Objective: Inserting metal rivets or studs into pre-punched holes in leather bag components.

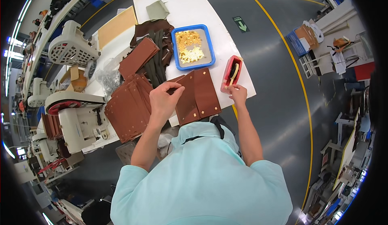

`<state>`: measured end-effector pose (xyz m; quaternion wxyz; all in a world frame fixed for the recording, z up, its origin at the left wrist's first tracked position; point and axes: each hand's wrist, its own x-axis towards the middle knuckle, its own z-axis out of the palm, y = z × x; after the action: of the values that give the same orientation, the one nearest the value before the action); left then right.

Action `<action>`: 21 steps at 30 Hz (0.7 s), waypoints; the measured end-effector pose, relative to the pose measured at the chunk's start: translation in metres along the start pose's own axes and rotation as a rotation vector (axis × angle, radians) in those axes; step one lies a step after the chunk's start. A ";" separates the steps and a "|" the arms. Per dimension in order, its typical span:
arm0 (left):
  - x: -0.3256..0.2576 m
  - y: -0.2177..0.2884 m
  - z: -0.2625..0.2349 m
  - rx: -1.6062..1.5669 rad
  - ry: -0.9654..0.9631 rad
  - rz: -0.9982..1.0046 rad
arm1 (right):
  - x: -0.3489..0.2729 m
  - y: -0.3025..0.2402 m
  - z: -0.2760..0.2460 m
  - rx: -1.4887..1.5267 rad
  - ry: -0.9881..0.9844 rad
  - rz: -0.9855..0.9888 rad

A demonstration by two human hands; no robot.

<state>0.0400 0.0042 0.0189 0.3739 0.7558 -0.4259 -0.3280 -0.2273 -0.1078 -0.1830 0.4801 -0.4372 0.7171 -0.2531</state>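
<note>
Pinching the top edge of a brown leather piece (198, 95) with the left hand (163, 99), fingers pressed together on it, maybe to keep it flat and still on the white table (190, 7). Resting just under that grip, the leather piece, with small gold dots near its corners. Reaching out to the side, the right hand (237, 92), fingertips touching the near end of a red tape holder (231, 74); fingers bent close together, but cannot tell if pinching tape or just pressing. Sitting right by the right hand, likely so tape is easy to get. Stacked just left of the left grip, more brown leather sheets (129, 108), close enough to grab. Waiting a little past both hands, a blue tray (193, 47) full of tiny gold bits. Lying beside the tray, dark straps (155, 59). Standing off to the far left, a white sewing machine (76, 120).
</note>
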 end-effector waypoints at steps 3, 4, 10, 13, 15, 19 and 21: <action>0.002 0.011 -0.001 0.133 0.024 0.082 | -0.005 0.004 0.005 0.410 -0.015 0.187; 0.002 0.013 -0.001 0.180 0.039 0.111 | -0.008 0.008 0.008 0.507 0.020 0.183; 0.015 0.011 -0.005 0.396 -0.174 0.251 | -0.026 0.024 0.033 0.667 0.197 0.168; 0.020 0.022 -0.003 0.330 -0.184 0.193 | -0.024 0.031 0.036 0.640 0.222 0.164; 0.021 0.025 -0.003 0.319 -0.173 0.184 | -0.021 0.038 0.038 0.616 0.219 0.168; 0.027 0.029 0.003 0.154 -0.226 -0.015 | -0.014 0.050 0.039 0.307 0.312 -0.087; 0.028 0.021 0.008 0.082 -0.213 0.023 | -0.011 0.051 0.036 0.146 0.330 -0.150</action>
<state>0.0366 -0.0305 0.0272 0.2991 0.7262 -0.4851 -0.3845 -0.2125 -0.0709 -0.2327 0.3663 -0.4058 0.7313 -0.4079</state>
